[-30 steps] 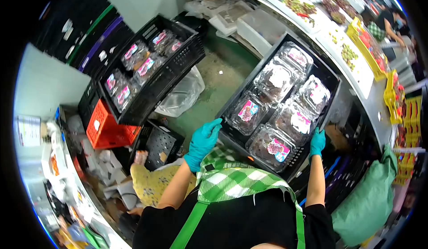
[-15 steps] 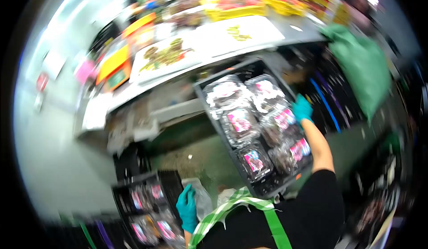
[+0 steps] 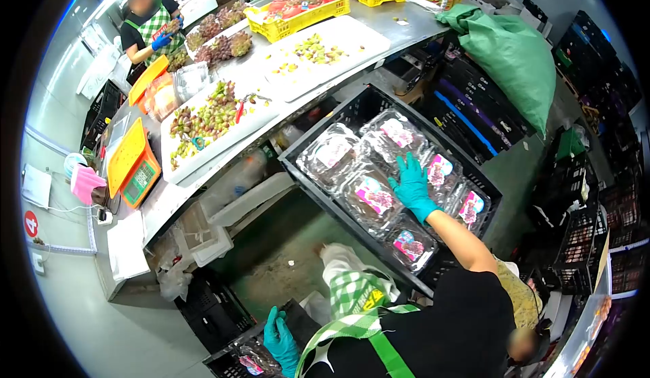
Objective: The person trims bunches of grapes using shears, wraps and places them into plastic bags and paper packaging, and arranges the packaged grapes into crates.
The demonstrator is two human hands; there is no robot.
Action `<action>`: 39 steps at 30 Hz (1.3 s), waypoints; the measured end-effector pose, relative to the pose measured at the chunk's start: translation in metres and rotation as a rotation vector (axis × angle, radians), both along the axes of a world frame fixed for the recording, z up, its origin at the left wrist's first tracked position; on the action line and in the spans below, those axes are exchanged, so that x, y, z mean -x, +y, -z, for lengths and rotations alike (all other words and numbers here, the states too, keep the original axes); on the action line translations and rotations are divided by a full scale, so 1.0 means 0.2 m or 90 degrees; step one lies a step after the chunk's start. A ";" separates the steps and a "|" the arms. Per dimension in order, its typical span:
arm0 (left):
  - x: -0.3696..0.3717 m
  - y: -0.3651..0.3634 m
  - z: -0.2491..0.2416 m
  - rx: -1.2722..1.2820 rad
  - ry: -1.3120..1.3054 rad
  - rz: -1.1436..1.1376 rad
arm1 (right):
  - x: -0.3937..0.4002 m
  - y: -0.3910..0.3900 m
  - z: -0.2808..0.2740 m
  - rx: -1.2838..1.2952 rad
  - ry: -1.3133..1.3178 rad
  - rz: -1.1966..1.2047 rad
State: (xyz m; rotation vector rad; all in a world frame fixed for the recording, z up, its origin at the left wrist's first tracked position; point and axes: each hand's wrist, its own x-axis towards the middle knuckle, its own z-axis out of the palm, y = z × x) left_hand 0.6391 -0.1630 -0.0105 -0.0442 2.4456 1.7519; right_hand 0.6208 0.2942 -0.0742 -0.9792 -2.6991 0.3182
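Observation:
My right hand (image 3: 413,187), in a teal glove, lies with spread fingers on the clear packs of dark fruit in a large black crate (image 3: 318,198). Pink and white labels mark the packs, one of them a pack (image 3: 332,153) at the crate's left end. At the bottom, my left hand (image 3: 279,343), gloved too, has its fingers apart and holds nothing. It is beside a lower black crate (image 3: 220,361) in which a labelled pack (image 3: 252,363) shows.
A steel table (image 3: 399,23) carries white trays of loose grapes (image 3: 203,124), yellow crates (image 3: 298,23) and an orange scale (image 3: 134,165). A green sack (image 3: 511,60) lies over stacked black crates. One person (image 3: 150,23) stands across the table; another (image 3: 521,303) is at lower right.
My right hand has moved from the large crate's far edge onto the packs inside. The view has shifted, and the lower crate now shows less. My left hand stays low beside it.

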 end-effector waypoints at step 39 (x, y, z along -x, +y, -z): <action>3.05 0.22 -0.20 -0.014 0.120 0.263 | 2.36 -0.58 -0.31 0.049 0.095 -0.141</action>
